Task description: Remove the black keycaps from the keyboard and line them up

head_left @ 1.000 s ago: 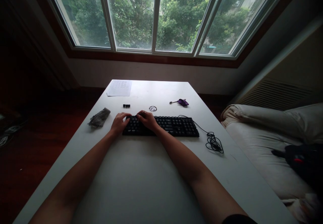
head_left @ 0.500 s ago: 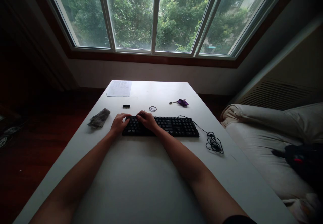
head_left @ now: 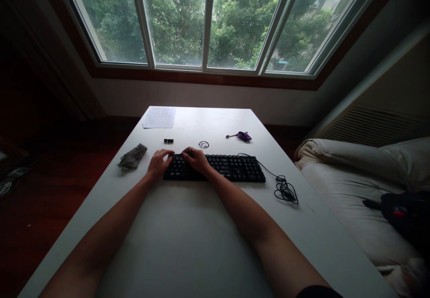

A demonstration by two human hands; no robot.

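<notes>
A black keyboard lies flat across the white table. My left hand is closed around its left end, thumb and fingers at the far left corner. Over the keyboard's left part, my right hand has its fingers pinched together above the keys. A thin dark thing seems to show at those fingertips, too small to name. Just behind the keyboard sit small black pieces like keycaps, in a row, and a thin round ring-like object. The keys under my right hand are hidden.
A crumpled grey cloth lies to the left. Paper sheets rest at the far left corner of the table. A small brush with a purple part lies behind right. The coiled cable sits right. A couch stands beside.
</notes>
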